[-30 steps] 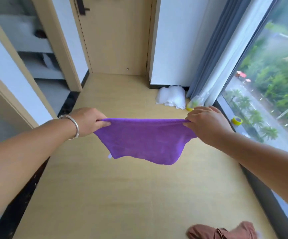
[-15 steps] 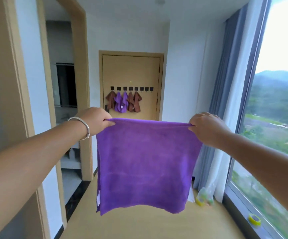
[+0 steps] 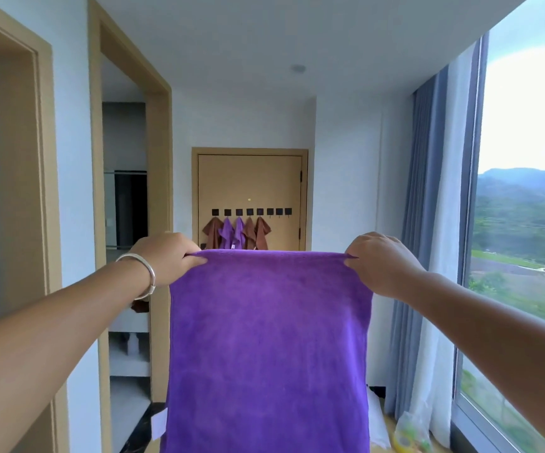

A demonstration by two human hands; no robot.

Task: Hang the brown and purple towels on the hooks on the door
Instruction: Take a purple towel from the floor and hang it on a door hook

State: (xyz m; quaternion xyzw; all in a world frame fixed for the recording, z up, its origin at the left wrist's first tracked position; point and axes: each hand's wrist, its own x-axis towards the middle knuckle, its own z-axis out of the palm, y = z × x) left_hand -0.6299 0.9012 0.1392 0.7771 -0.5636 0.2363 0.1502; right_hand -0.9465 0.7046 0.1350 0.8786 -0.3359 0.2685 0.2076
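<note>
A purple towel (image 3: 267, 348) hangs flat in front of me, stretched by its two top corners. My left hand (image 3: 166, 256), with a silver bangle on the wrist, pinches the top left corner. My right hand (image 3: 379, 259) pinches the top right corner. Far down the corridor stands the tan door (image 3: 251, 178) with a row of black hooks (image 3: 251, 211). Several brown and purple towels (image 3: 236, 232) hang from the left hooks. The three hooks at the right end (image 3: 279, 211) are bare. The held towel hides the door's lower part.
Two tan-framed doorways (image 3: 160, 158) open on the left wall. A large window (image 3: 526, 223) with blue and white curtains (image 3: 428, 223) runs along the right. A clear bag with yellow items (image 3: 410, 431) and white stuff lie on the floor by the curtain.
The view has swung up from the floor to the corridor and door. The towel, first pulled short and taut, now hangs full length from both hands, raised higher.
</note>
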